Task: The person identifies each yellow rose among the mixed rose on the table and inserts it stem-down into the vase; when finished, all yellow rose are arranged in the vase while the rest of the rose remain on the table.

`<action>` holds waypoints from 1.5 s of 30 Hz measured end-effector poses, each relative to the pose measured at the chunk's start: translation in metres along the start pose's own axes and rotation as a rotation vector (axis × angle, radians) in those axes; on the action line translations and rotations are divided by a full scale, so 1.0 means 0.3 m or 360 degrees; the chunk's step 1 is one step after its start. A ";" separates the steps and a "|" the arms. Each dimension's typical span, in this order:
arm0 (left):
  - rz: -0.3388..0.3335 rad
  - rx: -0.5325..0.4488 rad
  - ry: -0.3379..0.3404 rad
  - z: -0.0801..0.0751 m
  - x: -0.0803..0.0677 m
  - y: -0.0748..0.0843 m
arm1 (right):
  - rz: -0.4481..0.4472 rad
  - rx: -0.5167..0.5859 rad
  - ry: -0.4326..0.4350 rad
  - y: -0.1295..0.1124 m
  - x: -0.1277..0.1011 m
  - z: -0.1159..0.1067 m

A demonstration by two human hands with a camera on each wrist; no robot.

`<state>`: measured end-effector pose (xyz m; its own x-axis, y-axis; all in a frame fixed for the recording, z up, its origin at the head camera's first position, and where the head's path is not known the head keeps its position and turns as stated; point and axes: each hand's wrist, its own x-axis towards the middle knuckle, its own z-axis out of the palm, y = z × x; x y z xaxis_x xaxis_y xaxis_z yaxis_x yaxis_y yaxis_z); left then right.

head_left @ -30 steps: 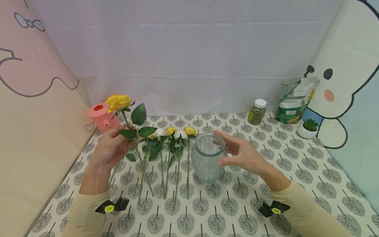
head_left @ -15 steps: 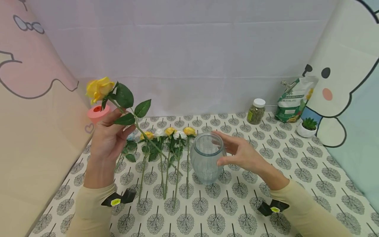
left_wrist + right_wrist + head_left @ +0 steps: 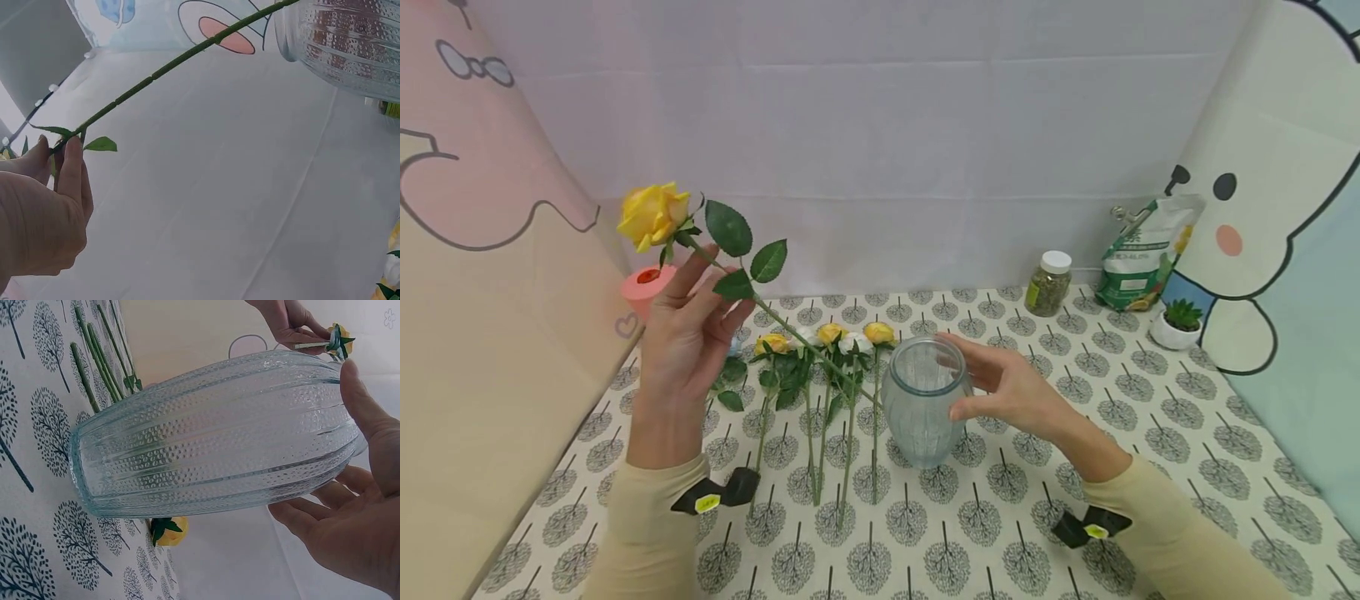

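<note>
My left hand (image 3: 685,342) pinches the stem of a yellow rose (image 3: 653,217) just below its bloom, up above the table. The green stem (image 3: 153,77) slants down to the right, its lower end overlapping the left side of the glass vase in the head view. Clear, bluish and ribbed, the vase (image 3: 925,425) stands upright on the cloth. Around its right side, my right hand (image 3: 1011,387) holds it near the rim, thumb and fingers spread on the wall. The right wrist view shows thumb and fingers on opposite sides of the vase (image 3: 219,437).
Several yellow and white roses (image 3: 831,333) lie in a row left of the vase, stems toward me. A pink watering can (image 3: 643,287) stands behind my left hand. At the back right are a white-lidded jar (image 3: 1048,287), a clipped bag (image 3: 1150,254) and a potted succulent (image 3: 1180,325).
My left hand has lifted the yellow rose up and tilted it, so the bloom moved up-left and the stem's end swung right toward the vase. My right hand and the vase stayed put.
</note>
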<state>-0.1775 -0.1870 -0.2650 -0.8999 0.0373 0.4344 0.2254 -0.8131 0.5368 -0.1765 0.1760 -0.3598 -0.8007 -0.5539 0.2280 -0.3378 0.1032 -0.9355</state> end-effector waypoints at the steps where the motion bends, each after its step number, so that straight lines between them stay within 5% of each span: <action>1: -0.0014 -0.0025 -0.0026 0.000 0.001 -0.001 | 0.0002 0.0002 0.0000 0.000 0.000 0.000; 7: 0.0012 -0.0133 -0.0066 0.023 0.007 -0.004 | -0.0006 0.0004 0.0002 0.001 0.001 0.001; 14: 0.0085 -0.0351 0.0013 0.058 0.022 -0.003 | -0.0021 -0.0006 0.0004 0.003 0.002 0.000; 19: 0.0154 -0.0371 0.0030 0.076 0.034 -0.023 | -0.0026 -0.0006 0.0001 0.005 0.002 -0.001; 28: 0.0075 0.0027 -0.0008 0.063 0.037 -0.119 | -0.0032 0.0033 -0.0017 0.007 0.003 -0.003; 45: -0.0303 0.0400 -0.0022 0.069 0.013 -0.275 | -0.0018 0.0018 0.0000 0.004 0.000 0.001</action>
<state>-0.1918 -0.1080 -0.2927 -0.9300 0.1848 0.3178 0.1397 -0.6218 0.7706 -0.1767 0.1761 -0.3611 -0.7970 -0.5549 0.2385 -0.3410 0.0875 -0.9360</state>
